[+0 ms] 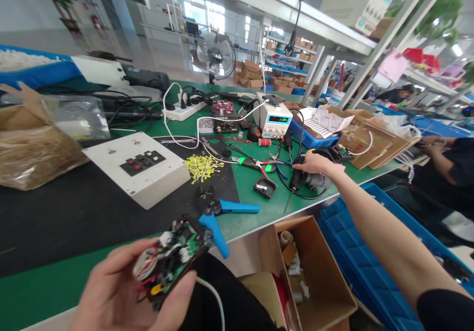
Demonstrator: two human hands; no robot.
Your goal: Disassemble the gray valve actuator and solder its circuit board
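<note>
My left hand (122,281) holds an opened electronic device (174,257) above my lap. Its green circuit board, a round silvery part and red wires show, and a pale cable hangs from it. At the right side of the bench, my right hand (314,163) is stretched out with its fingers closed at the black handle of a screwdriver (295,180), whose thin shaft points down toward the table edge. A grey rounded object (316,180) lies under that hand, partly hidden. Blue-handled crimping pliers (229,206) and a small black housing (265,188) lie nearby.
A white box with switches (144,173) stands on the black mat, beside yellow small components (203,167). Behind are a power supply (274,119), a power strip (185,109) and loose cables. A cardboard box (318,272) and blue crates (385,242) stand below the edge. A co-worker (444,168) sits at right.
</note>
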